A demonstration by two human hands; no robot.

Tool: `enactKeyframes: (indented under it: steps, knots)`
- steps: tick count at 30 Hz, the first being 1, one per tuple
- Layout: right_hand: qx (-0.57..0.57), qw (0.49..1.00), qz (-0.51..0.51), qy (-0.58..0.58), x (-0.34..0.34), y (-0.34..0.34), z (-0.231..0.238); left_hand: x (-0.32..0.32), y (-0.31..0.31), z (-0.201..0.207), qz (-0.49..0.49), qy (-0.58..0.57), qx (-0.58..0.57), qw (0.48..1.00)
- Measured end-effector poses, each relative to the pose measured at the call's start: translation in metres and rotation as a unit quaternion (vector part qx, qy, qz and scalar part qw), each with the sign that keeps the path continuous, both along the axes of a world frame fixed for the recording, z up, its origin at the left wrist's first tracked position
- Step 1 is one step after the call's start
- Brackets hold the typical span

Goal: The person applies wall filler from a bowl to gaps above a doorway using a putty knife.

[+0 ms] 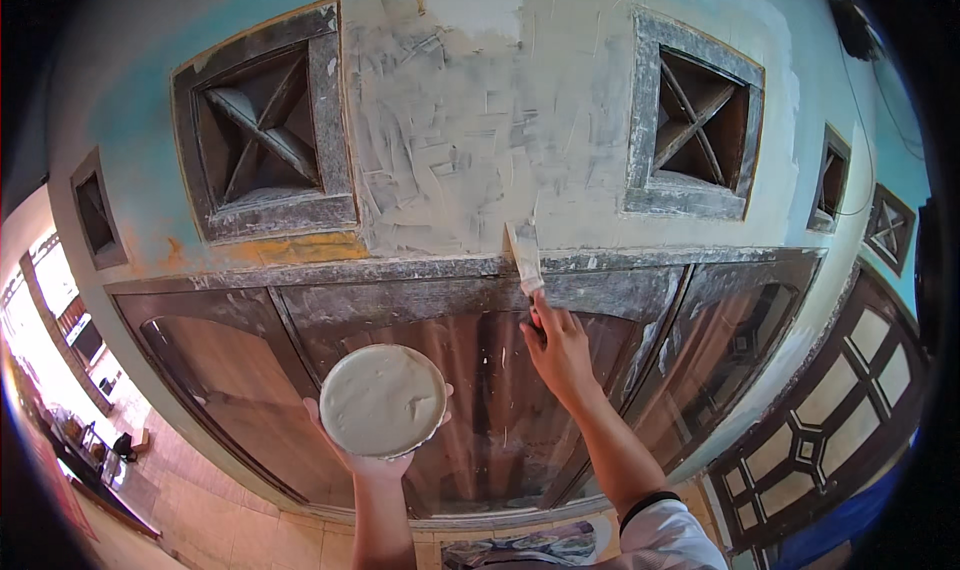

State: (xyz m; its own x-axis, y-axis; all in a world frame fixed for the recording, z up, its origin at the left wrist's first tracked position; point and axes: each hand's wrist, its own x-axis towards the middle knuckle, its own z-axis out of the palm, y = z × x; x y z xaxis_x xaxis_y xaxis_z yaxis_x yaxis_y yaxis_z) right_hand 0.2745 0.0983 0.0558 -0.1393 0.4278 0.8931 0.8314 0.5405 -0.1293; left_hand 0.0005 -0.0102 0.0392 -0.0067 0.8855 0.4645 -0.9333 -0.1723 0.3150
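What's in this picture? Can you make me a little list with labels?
Left hand: holds a round container of pale paste
Right hand: fingers around a scraper, tip up by the wall; touching or not, can't tell
Vents: two big wooden squares, crossed inside; smaller ones at the sides
Wall colours: blue-green, pale, grey smears
Below: wooden window frame with glass

Putty (384, 400) left, scraper (527, 255) right
My left hand (380, 467) is beneath the putty, window (500, 400) behind; my right hand (563, 355) is below the scraper.
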Motion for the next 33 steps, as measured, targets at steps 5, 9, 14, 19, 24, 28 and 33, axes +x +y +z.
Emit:
enactKeyframes:
  steps: [5,9,14,19,24,28,33]
  knots:
    - [0.038,0.999,0.018,0.017,-0.005,-0.006,0.033,-0.001,-0.003,0.005,-0.039,-0.010,0.032,0.999]
    - [0.067,0.997,0.022,0.021,-0.015,0.007,0.076,0.012,0.001,0.006,-0.051,-0.017,0.032,0.998]
    - [0.040,0.999,-0.006,-0.011,-0.011,0.011,0.007,0.005,-0.004,-0.004,-0.037,-0.007,-0.003,0.999]
    - [0.000,1.000,0.028,0.012,-0.012,-0.002,0.014,-0.004,0.000,-0.013,-0.041,-0.012,0.029,0.999]
    - [0.030,0.999,0.026,0.027,-0.021,0.008,0.069,0.011,0.001,-0.006,-0.022,-0.005,0.006,1.000]
    - [0.020,1.000,0.015,0.000,-0.018,0.010,0.012,0.003,0.001,-0.015,-0.032,-0.007,-0.004,0.999]
    - [-0.033,0.999,0.007,-0.005,-0.020,-0.016,0.007,-0.004,0.002,-0.017,-0.031,0.022,0.030,0.999]
